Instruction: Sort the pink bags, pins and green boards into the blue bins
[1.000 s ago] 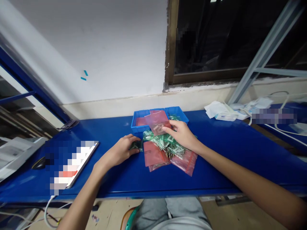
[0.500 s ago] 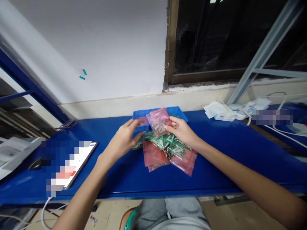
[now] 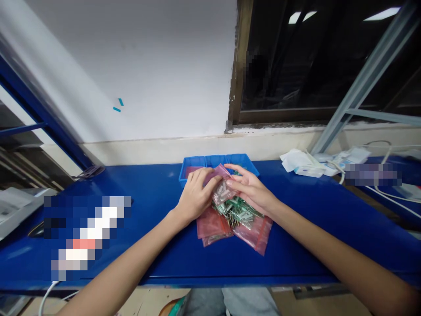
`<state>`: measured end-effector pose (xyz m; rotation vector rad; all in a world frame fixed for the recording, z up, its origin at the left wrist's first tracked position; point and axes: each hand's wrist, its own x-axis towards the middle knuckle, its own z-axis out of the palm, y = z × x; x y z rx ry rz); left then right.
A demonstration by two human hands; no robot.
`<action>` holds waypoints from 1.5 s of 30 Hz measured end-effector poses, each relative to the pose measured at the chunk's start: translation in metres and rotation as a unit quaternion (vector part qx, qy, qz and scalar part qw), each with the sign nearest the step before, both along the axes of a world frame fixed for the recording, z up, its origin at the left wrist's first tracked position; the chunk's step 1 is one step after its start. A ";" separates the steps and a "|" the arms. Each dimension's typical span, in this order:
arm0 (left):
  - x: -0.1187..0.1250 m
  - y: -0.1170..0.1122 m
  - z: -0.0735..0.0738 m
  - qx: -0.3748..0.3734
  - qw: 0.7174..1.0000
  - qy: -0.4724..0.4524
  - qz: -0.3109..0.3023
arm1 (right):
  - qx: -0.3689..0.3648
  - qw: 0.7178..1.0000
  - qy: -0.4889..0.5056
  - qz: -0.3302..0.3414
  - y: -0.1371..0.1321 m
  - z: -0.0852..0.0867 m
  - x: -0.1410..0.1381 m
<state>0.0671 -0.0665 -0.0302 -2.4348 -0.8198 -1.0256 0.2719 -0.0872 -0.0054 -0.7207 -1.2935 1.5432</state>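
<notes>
A pink zip bag [image 3: 222, 193] with small whitish metal parts inside is held up over the pile, between both hands. My left hand [image 3: 198, 193] has its fingers closed on the bag's left and upper side. My right hand [image 3: 251, 188] pinches its right edge, the index finger stretched along the top. Beneath lie green bags [image 3: 241, 210] of slim metal pieces. Two more pink bags are at the front of the pile, a left pink bag [image 3: 212, 226] and a right pink bag [image 3: 255, 235]. Behind stands a blue divided tray [image 3: 215, 159], partly hidden by my hands.
A blurred-out phone [image 3: 95, 232] with a white cable lies on the blue table [image 3: 305, 228] at left. White packets [image 3: 304, 163] and cables lie at the back right. The wall [image 3: 158, 151] and window run behind the table.
My left hand has moved right from beside the tray and closed on the pink bag. The bag has come slightly lower and nearer. The view has tilted up a little.
</notes>
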 end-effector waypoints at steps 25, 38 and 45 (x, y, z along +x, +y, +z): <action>-0.003 -0.005 0.001 -0.105 0.977 -0.162 -0.086 | 0.132 0.972 -0.109 -0.162 0.009 -0.015 0.000; -0.007 0.002 -0.003 -0.078 0.988 -0.107 -0.078 | 0.046 0.989 -0.092 -0.109 0.004 -0.014 -0.002; -0.005 -0.003 0.002 -0.061 0.985 -0.148 -0.058 | 0.053 0.992 -0.109 -0.039 0.003 -0.010 -0.001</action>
